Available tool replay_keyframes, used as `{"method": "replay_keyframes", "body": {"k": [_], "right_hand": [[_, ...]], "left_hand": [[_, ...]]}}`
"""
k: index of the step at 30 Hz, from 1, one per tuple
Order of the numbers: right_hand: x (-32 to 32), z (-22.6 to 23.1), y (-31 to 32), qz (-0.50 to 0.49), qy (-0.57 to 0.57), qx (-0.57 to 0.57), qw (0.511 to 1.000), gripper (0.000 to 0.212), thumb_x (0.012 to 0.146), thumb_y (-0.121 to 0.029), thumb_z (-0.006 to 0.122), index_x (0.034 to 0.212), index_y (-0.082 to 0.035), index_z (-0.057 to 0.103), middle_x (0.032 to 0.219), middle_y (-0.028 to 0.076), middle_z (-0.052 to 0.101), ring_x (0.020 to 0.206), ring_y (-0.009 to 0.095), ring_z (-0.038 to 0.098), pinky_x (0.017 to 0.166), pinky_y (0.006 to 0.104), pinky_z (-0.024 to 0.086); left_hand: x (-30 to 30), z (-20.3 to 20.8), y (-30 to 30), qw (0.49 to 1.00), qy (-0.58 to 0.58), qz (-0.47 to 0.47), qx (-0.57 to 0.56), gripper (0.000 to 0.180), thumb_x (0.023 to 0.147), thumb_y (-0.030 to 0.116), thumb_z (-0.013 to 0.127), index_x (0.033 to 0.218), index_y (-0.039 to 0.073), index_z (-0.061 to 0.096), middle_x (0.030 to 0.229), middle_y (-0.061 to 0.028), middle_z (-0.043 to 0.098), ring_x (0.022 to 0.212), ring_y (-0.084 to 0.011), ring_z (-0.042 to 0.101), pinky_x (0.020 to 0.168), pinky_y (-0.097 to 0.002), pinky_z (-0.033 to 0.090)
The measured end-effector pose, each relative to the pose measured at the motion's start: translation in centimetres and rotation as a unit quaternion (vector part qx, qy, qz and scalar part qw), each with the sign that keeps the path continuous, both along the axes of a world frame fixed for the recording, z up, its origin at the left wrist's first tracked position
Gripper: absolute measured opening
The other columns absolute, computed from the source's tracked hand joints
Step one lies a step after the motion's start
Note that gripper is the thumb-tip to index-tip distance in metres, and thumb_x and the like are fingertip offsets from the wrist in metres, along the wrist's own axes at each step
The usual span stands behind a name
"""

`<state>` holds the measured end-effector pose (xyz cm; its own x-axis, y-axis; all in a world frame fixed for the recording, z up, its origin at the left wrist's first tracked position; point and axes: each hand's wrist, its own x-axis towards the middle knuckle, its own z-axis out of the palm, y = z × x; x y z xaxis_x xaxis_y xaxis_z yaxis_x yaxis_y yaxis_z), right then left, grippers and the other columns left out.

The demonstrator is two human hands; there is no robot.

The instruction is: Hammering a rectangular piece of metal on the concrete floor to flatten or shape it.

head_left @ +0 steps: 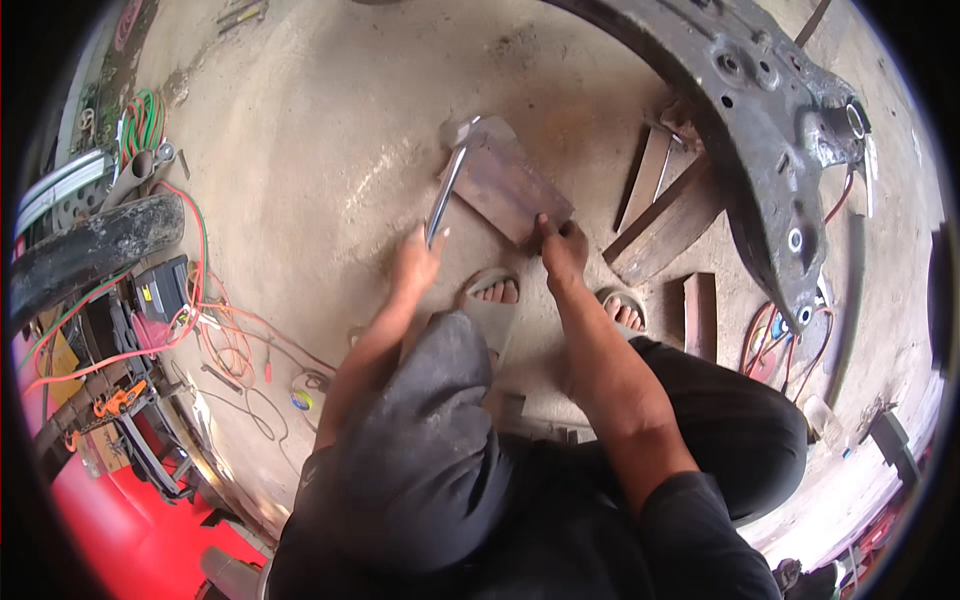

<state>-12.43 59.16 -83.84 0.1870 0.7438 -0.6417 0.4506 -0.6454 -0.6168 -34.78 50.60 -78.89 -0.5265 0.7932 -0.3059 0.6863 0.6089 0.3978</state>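
My left hand [415,262] is closed around the lower end of a hammer [447,190] with a shiny metal handle. Its head lies against the far left corner of a brown, rusty-looking metal plate [512,190]. Gripping the plate's near right corner is my right hand [565,250], thumb on top and fingers curled at the edge. The plate's far end looks greyer and rounded or bent. It is close to the concrete floor, but whether it rests flat cannot be made out.
A large dark metal vehicle frame part [740,100] arches over the right side. Beneath it lie brown metal pieces [670,225], with a short channel piece [700,315] nearer me. Red and green hoses [200,260], cables and a dark cylinder [100,250] crowd the left. My sandalled feet [490,300] are close by.
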Motion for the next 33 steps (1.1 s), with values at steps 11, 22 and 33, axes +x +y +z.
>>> {"method": "replay_keyframes", "body": {"k": [11, 22, 33], "right_hand": [[-2.8, -3.6, 2.8, -0.057, 0.205, 0.094, 0.972, 0.041, 0.087, -0.028, 0.073, 0.108, 0.007, 0.064, 0.092, 0.010, 0.069, 0.079, 0.017, 0.062, 0.071, 0.0304, 0.049], [-6.9, -2.1, 15.2, 0.189, 0.039, 0.081, 0.978, 0.083, 0.073, -0.032, 0.084, 0.139, -0.003, 0.043, 0.128, 0.022, 0.060, 0.119, 0.034, 0.058, 0.099, 0.0382, 0.047], [-17.3, -2.3, 6.2, 0.200, 0.156, -0.002, 0.967, 0.060, 0.075, -0.018, 0.084, 0.123, 0.003, 0.056, 0.108, 0.014, 0.067, 0.095, 0.022, 0.064, 0.082, 0.0323, 0.051]], "left_hand": [[-1.0, 15.8, 1.9, 0.878, -0.268, 0.084, 0.388, 0.024, 0.096, 0.023, 0.064, 0.091, 0.004, 0.050, 0.064, -0.0045, 0.052, 0.055, -0.0120, 0.053, 0.049, -0.0273, 0.044], [-4.4, 17.8, -4.8, 0.861, -0.302, 0.041, 0.406, 0.034, 0.098, 0.034, 0.061, 0.089, 0.005, 0.047, 0.062, -0.0012, 0.042, 0.045, -0.0083, 0.037, 0.041, -0.0240, 0.032], [-5.6, 11.9, -10.5, 0.869, -0.373, 0.230, 0.230, 0.021, 0.094, 0.018, 0.065, 0.084, 0.005, 0.051, 0.061, 0.0029, 0.047, 0.050, -0.0040, 0.044, 0.045, -0.0213, 0.036]]}}
